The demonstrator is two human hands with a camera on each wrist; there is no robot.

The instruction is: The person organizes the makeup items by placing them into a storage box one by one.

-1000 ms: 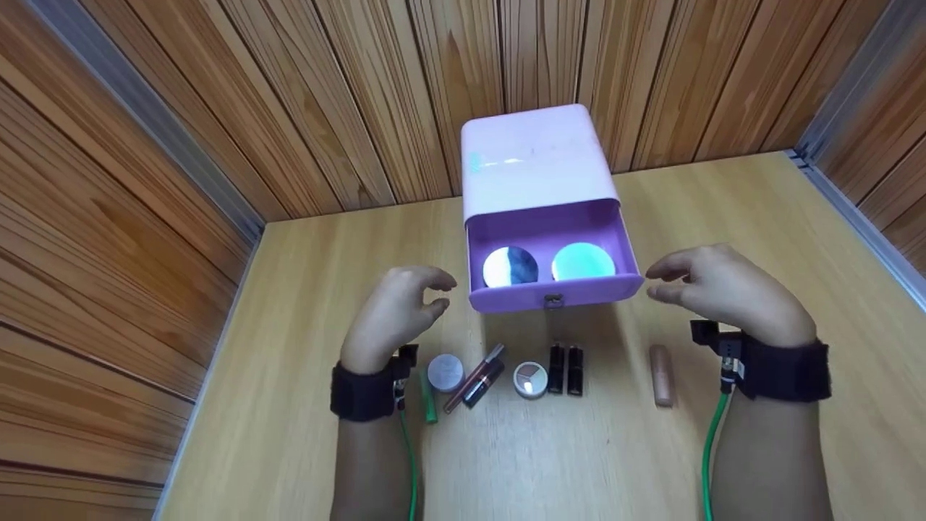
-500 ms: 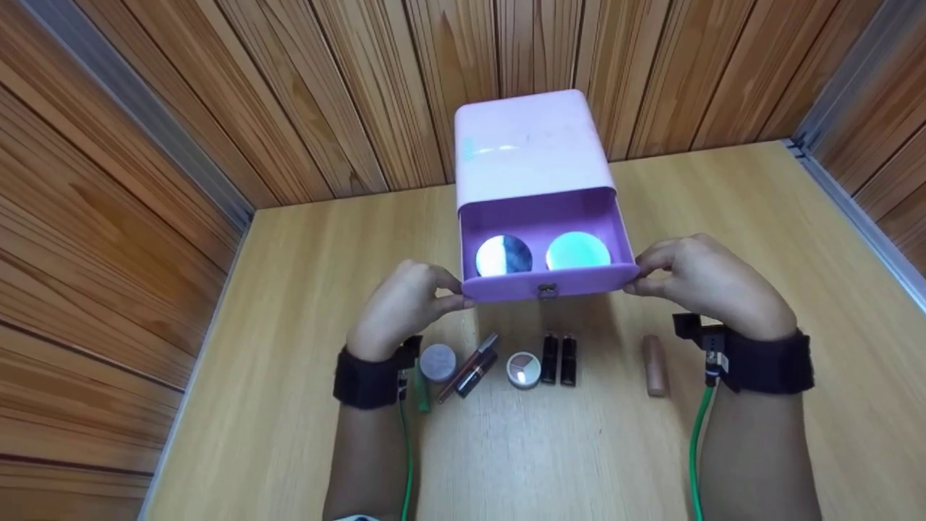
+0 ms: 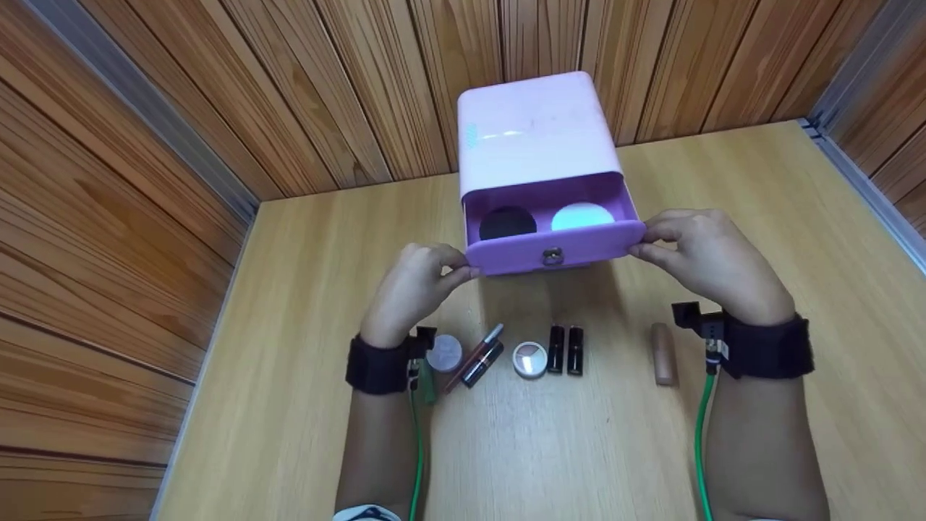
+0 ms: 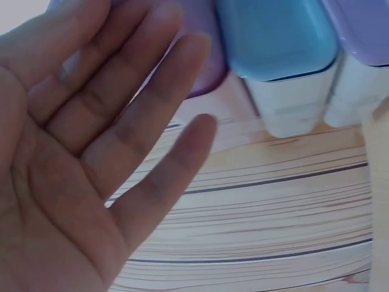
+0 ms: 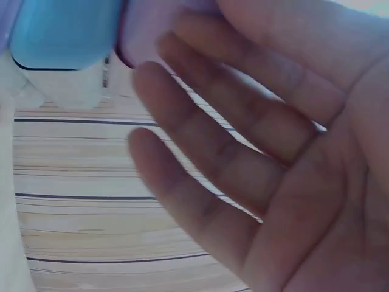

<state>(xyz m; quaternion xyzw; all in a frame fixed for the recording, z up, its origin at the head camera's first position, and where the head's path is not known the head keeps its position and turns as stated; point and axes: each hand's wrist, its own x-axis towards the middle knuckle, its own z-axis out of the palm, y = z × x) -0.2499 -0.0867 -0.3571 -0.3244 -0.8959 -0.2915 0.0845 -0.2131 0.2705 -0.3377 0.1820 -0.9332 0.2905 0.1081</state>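
A pink storage box (image 3: 535, 137) stands before the back wall with its purple drawer (image 3: 506, 252) pulled out. In the head view, my left hand (image 3: 409, 289) pinches the drawer front's left end between thumb and fingers. At the right end, my right hand (image 3: 716, 260) pinches it the same way. Inside the drawer lie a dark round disc (image 3: 508, 223) and a bright one (image 3: 582, 215). Both wrist views show the other fingers spread loosely, near a blue drawer front (image 4: 279, 42) and purple ones. The pinching fingertips are hidden there.
Before the box lie a grey round pot (image 3: 444, 353), a green tube (image 3: 428, 385), a slim brown pencil (image 3: 463, 370), a black tube (image 3: 481, 365), a three-shade eyeshadow pot (image 3: 529, 360), two black lipsticks (image 3: 566, 350) and a brownish-pink tube (image 3: 663, 354).
Both hands came in from beside the box and took hold of the drawer's front ends. The drawer front has risen in view, and less of the inside shows. The left disc went dark.
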